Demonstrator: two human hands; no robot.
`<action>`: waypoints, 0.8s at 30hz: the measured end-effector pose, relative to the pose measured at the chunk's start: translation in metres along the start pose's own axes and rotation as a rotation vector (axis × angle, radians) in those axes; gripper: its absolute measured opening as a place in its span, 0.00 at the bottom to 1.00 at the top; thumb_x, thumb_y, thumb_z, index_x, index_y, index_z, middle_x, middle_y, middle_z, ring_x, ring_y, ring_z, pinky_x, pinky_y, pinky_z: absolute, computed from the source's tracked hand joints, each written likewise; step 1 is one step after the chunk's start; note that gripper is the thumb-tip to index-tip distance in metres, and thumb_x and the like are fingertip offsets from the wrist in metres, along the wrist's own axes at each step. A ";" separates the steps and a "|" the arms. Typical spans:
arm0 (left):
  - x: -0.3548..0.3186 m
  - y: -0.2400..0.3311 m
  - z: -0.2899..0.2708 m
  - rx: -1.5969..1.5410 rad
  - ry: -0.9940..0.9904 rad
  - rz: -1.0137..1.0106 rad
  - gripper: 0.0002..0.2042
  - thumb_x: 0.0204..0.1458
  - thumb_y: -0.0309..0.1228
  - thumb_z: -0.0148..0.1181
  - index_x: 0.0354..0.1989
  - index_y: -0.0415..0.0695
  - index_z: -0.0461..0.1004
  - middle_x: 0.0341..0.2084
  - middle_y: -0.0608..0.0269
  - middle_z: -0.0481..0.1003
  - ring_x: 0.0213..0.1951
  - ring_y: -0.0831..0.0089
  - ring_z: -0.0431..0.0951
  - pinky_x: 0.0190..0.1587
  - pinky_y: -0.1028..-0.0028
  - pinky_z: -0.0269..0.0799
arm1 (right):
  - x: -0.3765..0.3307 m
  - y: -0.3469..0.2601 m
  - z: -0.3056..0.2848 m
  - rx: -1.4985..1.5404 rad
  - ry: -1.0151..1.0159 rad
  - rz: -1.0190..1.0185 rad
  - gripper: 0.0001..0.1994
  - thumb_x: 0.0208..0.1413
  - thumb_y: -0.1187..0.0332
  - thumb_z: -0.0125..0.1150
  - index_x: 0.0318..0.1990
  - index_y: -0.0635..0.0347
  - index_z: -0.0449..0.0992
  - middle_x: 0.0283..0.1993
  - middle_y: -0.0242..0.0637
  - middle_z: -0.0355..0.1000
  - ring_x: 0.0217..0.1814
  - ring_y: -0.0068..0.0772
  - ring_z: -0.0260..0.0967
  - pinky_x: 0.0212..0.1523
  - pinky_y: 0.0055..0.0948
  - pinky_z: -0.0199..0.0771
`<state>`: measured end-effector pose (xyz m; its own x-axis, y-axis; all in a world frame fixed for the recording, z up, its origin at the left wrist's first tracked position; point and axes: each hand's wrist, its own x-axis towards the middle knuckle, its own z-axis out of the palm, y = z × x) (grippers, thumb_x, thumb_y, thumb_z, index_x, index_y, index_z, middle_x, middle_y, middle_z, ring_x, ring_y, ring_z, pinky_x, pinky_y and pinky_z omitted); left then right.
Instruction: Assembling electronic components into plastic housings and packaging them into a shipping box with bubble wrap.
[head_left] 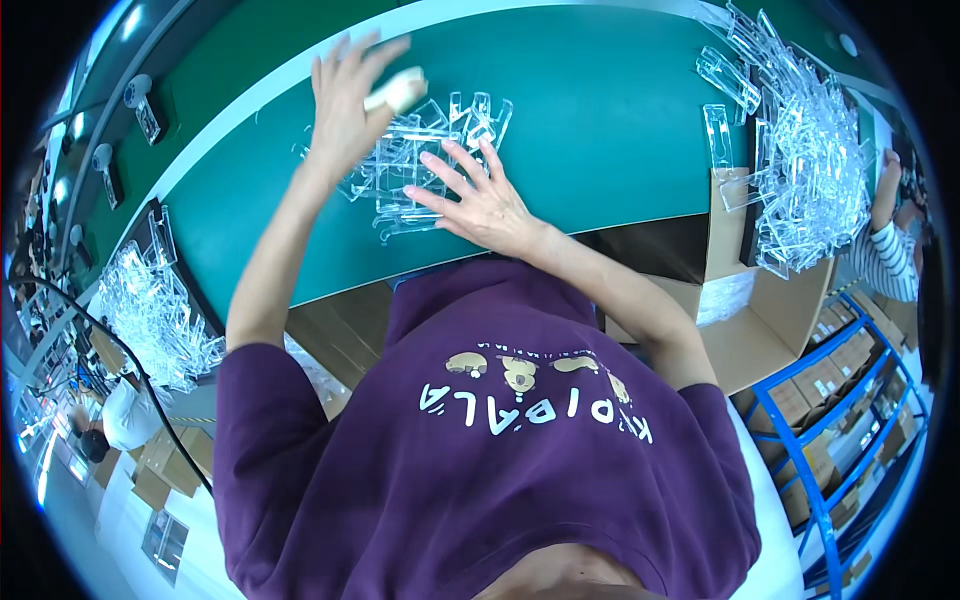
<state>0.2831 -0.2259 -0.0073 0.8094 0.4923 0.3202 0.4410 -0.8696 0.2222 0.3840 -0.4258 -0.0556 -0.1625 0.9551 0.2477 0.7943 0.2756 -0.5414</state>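
A loose pile of clear plastic pieces point(395, 165), long and narrow with frame-like outlines, lies on the green work surface point(600, 110) in front of me. My left hand point(345, 100) is raised over the pile's far left side, its fingers spread and blurred by motion. At its thumb is a whitish wrapping or cover point(402, 90), too smeared to make out fully. My right hand point(488, 208) rests with fingers apart on the pile's near right edge, touching some pieces and gripping none that I can see.
At the right, a big heap of similar clear pieces point(810, 170) stands beside an open cardboard box point(775, 320). Another heap point(155, 310) is at the left. A blue metal rack point(800, 440) holds cartons. Another person's striped sleeve point(888, 262) shows at far right.
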 end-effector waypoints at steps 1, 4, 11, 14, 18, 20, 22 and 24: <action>-0.016 0.004 -0.001 0.045 -0.093 -0.004 0.19 0.47 0.40 0.58 0.48 0.51 0.71 0.50 0.55 0.66 0.55 0.56 0.62 0.57 0.58 0.53 | 0.003 0.003 -0.001 -0.008 -0.013 -0.036 0.35 0.38 0.58 0.67 0.58 0.34 0.61 0.66 0.34 0.48 0.68 0.44 0.41 0.61 0.60 0.42; -0.035 0.003 0.008 -0.052 -0.172 -0.088 0.19 0.46 0.42 0.58 0.46 0.50 0.72 0.48 0.52 0.68 0.53 0.54 0.65 0.56 0.56 0.55 | 0.002 0.020 -0.018 -0.090 -0.026 -0.112 0.34 0.39 0.56 0.66 0.58 0.34 0.61 0.66 0.32 0.48 0.67 0.41 0.43 0.60 0.59 0.45; -0.016 -0.013 -0.007 -0.190 -0.207 -0.188 0.20 0.51 0.33 0.54 0.50 0.36 0.67 0.45 0.47 0.70 0.49 0.54 0.68 0.53 0.64 0.61 | 0.006 0.013 -0.031 -0.029 0.268 -0.078 0.26 0.41 0.57 0.63 0.51 0.45 0.67 0.60 0.41 0.55 0.63 0.48 0.51 0.55 0.54 0.54; 0.024 0.028 -0.035 -0.234 0.048 -0.164 0.17 0.51 0.28 0.54 0.49 0.36 0.68 0.44 0.50 0.70 0.48 0.60 0.69 0.50 0.66 0.64 | -0.018 -0.006 -0.074 0.137 0.451 0.114 0.20 0.44 0.61 0.61 0.47 0.51 0.70 0.57 0.41 0.59 0.57 0.45 0.58 0.53 0.45 0.60; 0.067 0.129 -0.024 -0.695 -0.120 -0.041 0.15 0.49 0.23 0.55 0.46 0.36 0.69 0.42 0.53 0.71 0.44 0.65 0.71 0.47 0.71 0.67 | -0.121 -0.011 -0.155 0.130 0.743 0.548 0.09 0.52 0.70 0.52 0.40 0.58 0.73 0.42 0.40 0.69 0.42 0.39 0.67 0.46 0.32 0.67; 0.083 0.200 -0.019 -0.727 -0.270 0.224 0.13 0.46 0.22 0.57 0.43 0.37 0.72 0.39 0.54 0.73 0.41 0.65 0.73 0.46 0.71 0.67 | -0.177 -0.018 -0.189 0.269 1.014 0.911 0.09 0.55 0.70 0.46 0.37 0.63 0.73 0.35 0.40 0.71 0.39 0.32 0.68 0.43 0.29 0.68; 0.084 0.273 0.003 -1.039 -0.514 0.255 0.14 0.45 0.25 0.60 0.43 0.38 0.72 0.38 0.55 0.74 0.42 0.67 0.74 0.46 0.72 0.67 | -0.254 -0.004 -0.194 0.264 1.297 1.255 0.12 0.57 0.65 0.48 0.37 0.66 0.72 0.32 0.36 0.71 0.36 0.24 0.67 0.39 0.27 0.68; 0.079 0.332 0.040 -1.245 -0.870 0.255 0.18 0.48 0.29 0.58 0.48 0.37 0.69 0.39 0.54 0.74 0.42 0.68 0.75 0.46 0.71 0.68 | -0.345 0.010 -0.181 -0.079 1.011 1.557 0.12 0.55 0.65 0.50 0.38 0.66 0.73 0.34 0.44 0.73 0.38 0.36 0.70 0.40 0.31 0.68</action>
<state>0.5087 -0.4777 0.0550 0.9744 -0.2186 -0.0531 0.0260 -0.1249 0.9918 0.5536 -0.7724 -0.0009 0.9926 -0.1169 -0.0328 -0.1066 -0.7098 -0.6962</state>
